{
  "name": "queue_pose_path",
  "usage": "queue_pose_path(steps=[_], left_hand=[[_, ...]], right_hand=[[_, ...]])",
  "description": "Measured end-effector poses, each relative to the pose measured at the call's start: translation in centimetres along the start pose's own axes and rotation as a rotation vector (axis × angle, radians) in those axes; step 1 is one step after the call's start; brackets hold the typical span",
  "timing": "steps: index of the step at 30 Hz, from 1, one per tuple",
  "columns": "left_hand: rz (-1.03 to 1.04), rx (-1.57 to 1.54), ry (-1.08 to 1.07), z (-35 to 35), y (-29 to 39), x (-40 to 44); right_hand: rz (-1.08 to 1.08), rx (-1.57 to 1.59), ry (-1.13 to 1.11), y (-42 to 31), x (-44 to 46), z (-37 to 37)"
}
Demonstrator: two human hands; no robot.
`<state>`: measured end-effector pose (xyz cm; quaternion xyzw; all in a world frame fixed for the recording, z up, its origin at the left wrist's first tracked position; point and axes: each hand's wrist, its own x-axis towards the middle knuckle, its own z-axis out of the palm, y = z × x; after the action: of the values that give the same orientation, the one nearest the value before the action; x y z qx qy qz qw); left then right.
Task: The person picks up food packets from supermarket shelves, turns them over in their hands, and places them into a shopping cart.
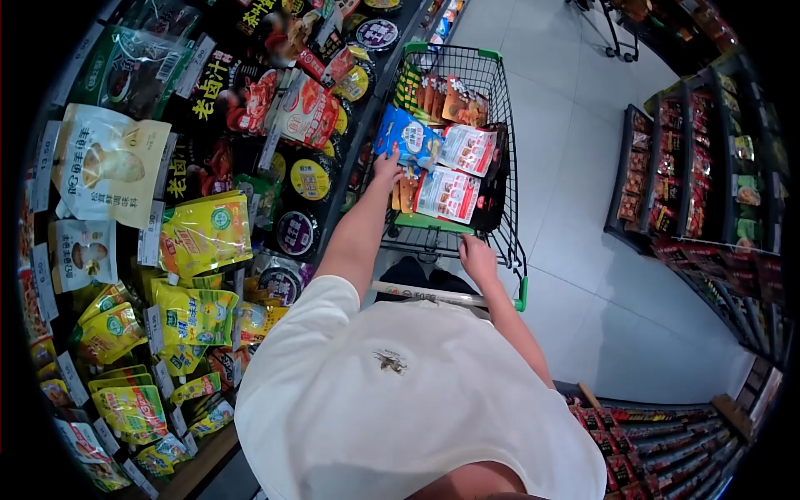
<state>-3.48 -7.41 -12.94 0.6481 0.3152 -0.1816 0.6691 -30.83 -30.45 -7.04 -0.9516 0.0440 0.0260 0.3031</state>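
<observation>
A blue bag (409,137) lies toward the left side of the shopping cart basket (507,200). My left hand (387,166) reaches over the basket's left edge, its fingers closed on the bag's lower left edge. Beside and below the bag are white-and-red packets (447,194), with brown packets (465,107) toward the front of the basket. Near the basket's rear edge is my right hand (477,255), fingers curled; what they close on, if anything, is hidden. The cart handle (429,293) crosses in front of my body, below that hand.
Shelves at left hold yellow pouches (206,233), a cream pouch (111,164) and round tubs (311,179), close to the cart. At right, beyond the tiled floor (575,200), stands a rack (679,158) of packets. Another wheeled frame (618,37) is at upper right.
</observation>
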Motion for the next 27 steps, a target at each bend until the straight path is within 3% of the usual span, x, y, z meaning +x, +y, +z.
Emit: queue_pose_path(steps=[7,14,19,27], left_hand=[[-0.001,-0.148,-0.021,0.6,-0.4,3.1],[0.304,-0.121,-0.037,-2.6,-1.1,2.7],[0.466,-0.214,-0.038,-6.2,3.0,-5.0],[0.488,-0.539,-0.088,-11.9,4.7,-14.4]], right_hand=[[-0.037,0.04,0.025,0.0,0.2,-0.3],[-0.007,0.012,-0.01,-0.1,0.2,-0.2],[-0.035,0.03,0.001,0.5,0.1,0.4],[-0.052,0.021,0.003,0.5,0.2,0.6]])
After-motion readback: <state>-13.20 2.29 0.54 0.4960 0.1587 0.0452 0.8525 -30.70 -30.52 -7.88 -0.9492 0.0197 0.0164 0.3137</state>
